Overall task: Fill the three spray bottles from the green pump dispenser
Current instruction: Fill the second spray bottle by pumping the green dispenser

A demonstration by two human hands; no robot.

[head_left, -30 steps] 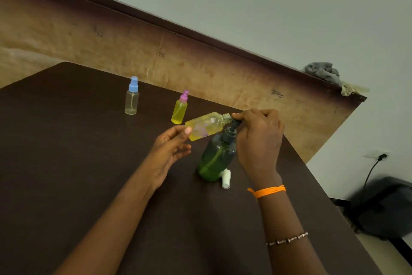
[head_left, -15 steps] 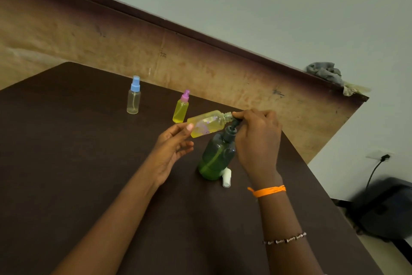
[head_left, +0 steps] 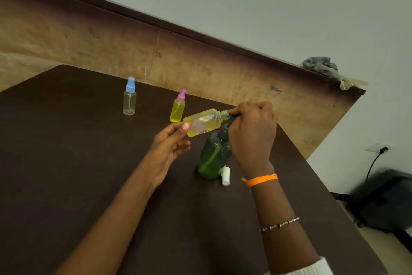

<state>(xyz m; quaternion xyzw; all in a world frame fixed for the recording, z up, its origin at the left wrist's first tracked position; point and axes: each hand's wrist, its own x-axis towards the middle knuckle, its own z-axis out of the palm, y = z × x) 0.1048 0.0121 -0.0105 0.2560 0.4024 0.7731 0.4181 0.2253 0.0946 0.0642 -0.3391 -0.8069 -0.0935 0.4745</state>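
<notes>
On the table [head_left: 66,185], two capped bottles [head_left: 129,96] stand behind-left of the dispenser [head_left: 214,156], a loose cap [head_left: 225,176] just beside it.

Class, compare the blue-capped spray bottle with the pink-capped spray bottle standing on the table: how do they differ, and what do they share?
The blue-capped bottle looks nearly empty and clear; the pink-capped bottle is full of yellow liquid. Their caps differ in colour, blue against pink. The blue-capped bottle stands farther from the hands, the pink-capped bottle just beside the uncapped bottle being filled. Both stand upright and capped on the dark table, untouched.
</notes>
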